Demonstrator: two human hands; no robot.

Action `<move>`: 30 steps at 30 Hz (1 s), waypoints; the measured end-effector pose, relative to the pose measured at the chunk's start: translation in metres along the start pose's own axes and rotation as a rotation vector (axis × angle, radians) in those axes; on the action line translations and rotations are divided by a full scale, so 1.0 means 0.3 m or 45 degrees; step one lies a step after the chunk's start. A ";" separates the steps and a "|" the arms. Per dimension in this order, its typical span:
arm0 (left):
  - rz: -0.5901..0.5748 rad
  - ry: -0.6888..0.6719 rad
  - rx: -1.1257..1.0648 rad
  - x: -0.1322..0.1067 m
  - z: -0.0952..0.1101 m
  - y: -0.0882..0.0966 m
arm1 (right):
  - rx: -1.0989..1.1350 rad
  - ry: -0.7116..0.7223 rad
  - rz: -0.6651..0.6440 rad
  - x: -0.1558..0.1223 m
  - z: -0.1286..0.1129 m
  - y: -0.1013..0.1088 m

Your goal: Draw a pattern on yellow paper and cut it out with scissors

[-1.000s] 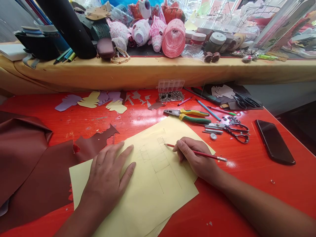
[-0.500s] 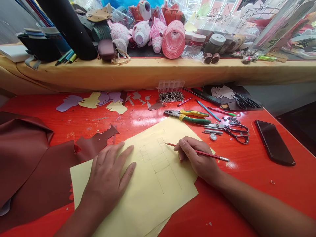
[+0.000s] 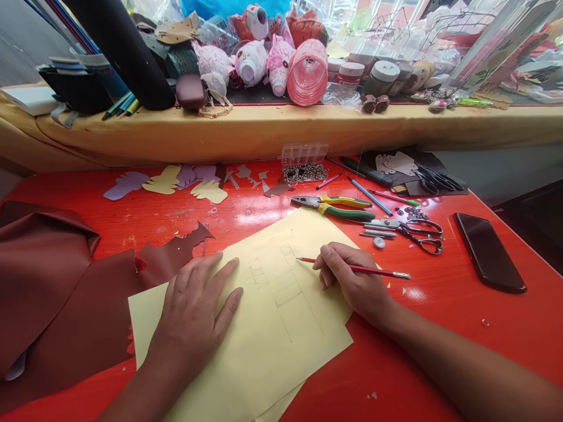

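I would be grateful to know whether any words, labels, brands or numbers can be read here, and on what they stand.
None can be read.
Labels on the round white-lidded jars on the yellow-covered shelf are too small to read.
The slim red pencil in the right hand shows no legible marking.

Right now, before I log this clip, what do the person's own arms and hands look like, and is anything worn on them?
The left hand and right hand are bare: no gloves, rings, watch or bracelet show. The left forearm and right forearm are bare too, with no sleeve visible up to the frame's edge.
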State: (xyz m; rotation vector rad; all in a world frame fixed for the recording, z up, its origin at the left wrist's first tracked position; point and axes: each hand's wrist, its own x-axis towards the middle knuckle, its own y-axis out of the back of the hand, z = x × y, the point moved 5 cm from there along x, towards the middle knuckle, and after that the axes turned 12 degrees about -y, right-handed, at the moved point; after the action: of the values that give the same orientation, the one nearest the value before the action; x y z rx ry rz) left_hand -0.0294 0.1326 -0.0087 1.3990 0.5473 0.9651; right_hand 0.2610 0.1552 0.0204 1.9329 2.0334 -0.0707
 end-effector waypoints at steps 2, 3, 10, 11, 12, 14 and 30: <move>-0.002 0.000 0.002 0.000 0.001 0.001 | 0.007 -0.008 -0.002 0.001 0.003 0.001; -0.004 0.003 0.000 -0.001 0.000 0.000 | 0.012 -0.013 -0.003 0.001 0.004 0.001; -0.025 0.002 0.002 -0.003 -0.005 -0.003 | 0.013 -0.033 -0.014 0.001 0.006 -0.003; -0.022 0.002 0.003 -0.003 -0.005 -0.003 | 0.013 -0.034 -0.015 0.001 0.006 -0.003; -0.021 0.002 0.002 -0.003 -0.005 -0.002 | 0.011 -0.034 -0.015 0.001 0.006 -0.004; -0.016 0.005 -0.002 -0.003 -0.005 0.000 | 0.009 -0.037 -0.017 0.002 0.007 -0.004; 0.002 -0.041 0.025 -0.002 -0.002 0.000 | -0.015 -0.028 -0.032 0.000 0.013 -0.006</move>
State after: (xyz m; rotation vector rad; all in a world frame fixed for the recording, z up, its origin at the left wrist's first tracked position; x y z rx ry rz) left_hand -0.0301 0.1324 -0.0090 1.4304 0.5330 0.9387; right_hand 0.2602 0.1540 0.0163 1.8918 2.0394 -0.0851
